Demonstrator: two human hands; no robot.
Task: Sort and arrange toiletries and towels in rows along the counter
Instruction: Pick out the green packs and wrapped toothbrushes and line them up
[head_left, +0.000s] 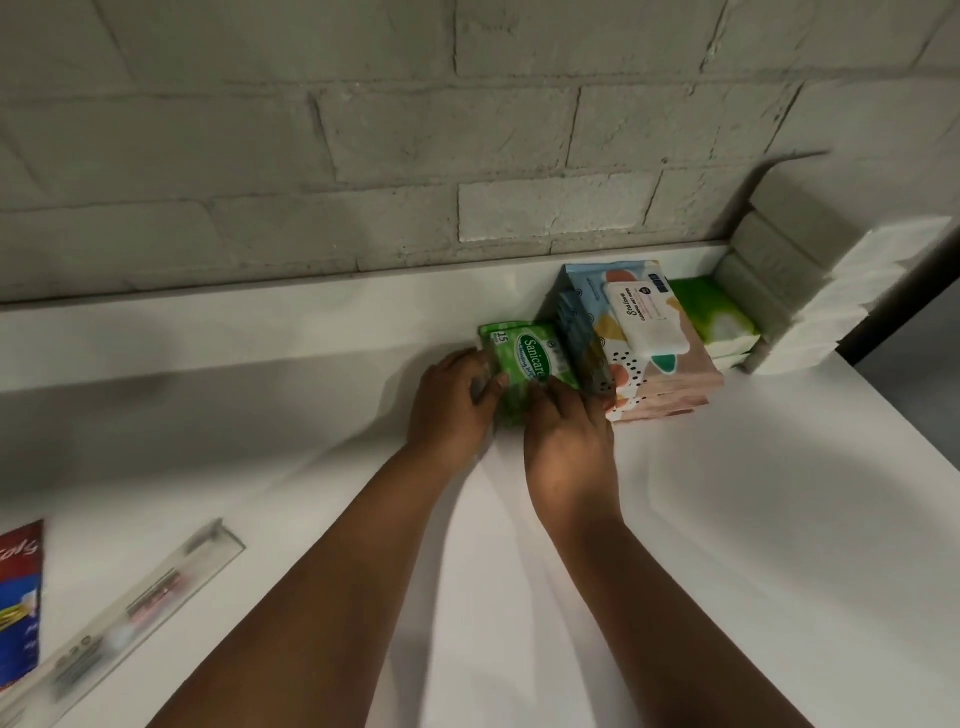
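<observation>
From the head camera, both hands were down on the green Sanicare wipes pack, which lay flat on the white tabletop just left of the taller stacks. The left hand cupped its left edge, thumb on top, while the right hand pressed fingers onto its near right corner, probably squaring it against the blue pack so the row ran tight. Next along stood the stacked patterned wipes, green-and-white packs, then white folded towels toward the wall. The green pack's near half was hidden under the fingers. At far left a toothpaste box was cut off, and a clear toothbrush case was blurred, contents hard to read.
</observation>
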